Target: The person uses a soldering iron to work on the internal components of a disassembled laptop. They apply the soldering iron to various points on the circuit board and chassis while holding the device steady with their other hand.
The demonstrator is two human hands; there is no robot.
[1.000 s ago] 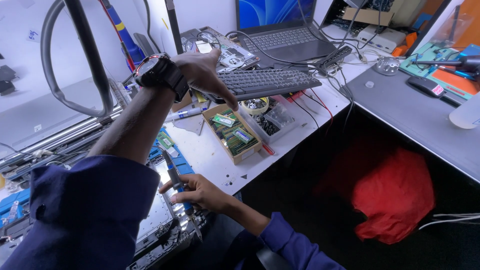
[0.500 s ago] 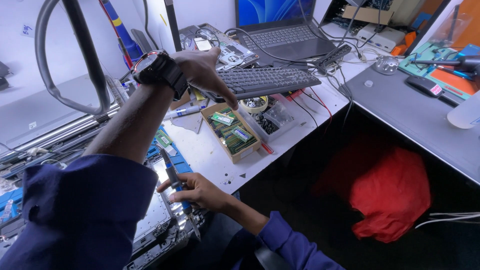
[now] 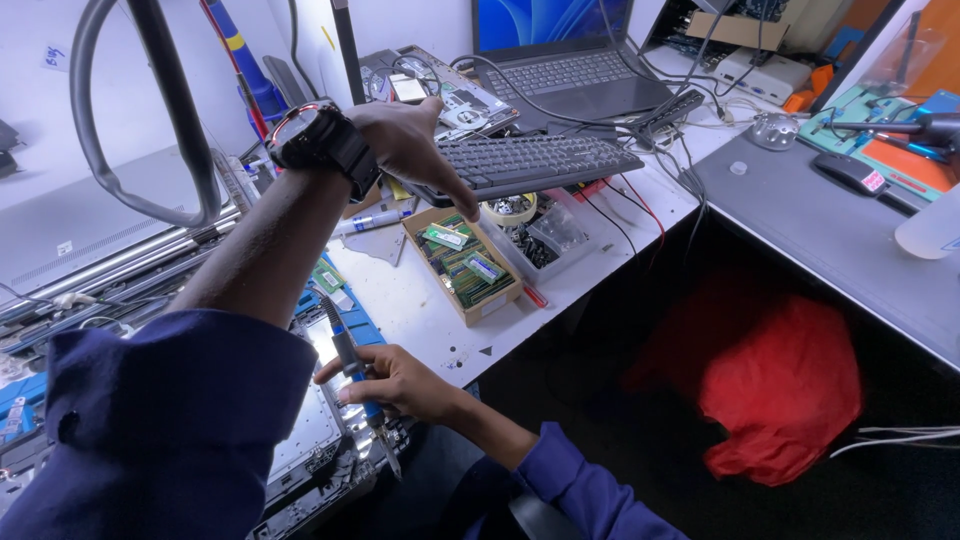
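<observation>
the left hand (image 3: 405, 145), with a black watch (image 3: 318, 135) on its wrist, reaches out over the desk, fingers loosely spread and holding nothing, just above the near end of the black keyboard (image 3: 530, 165). the right hand (image 3: 385, 382) is curled tight around a blue screwdriver (image 3: 345, 345), its tip over the open laptop (image 3: 300, 440) at the desk edge. i think it is best to keep the screwdriver straight up and still while the other hand reaches. i count one keyboard, one cardboard box (image 3: 465, 265) of green memory sticks, one roll of tape (image 3: 510, 209) and one working laptop (image 3: 570, 60) at the back.
</observation>
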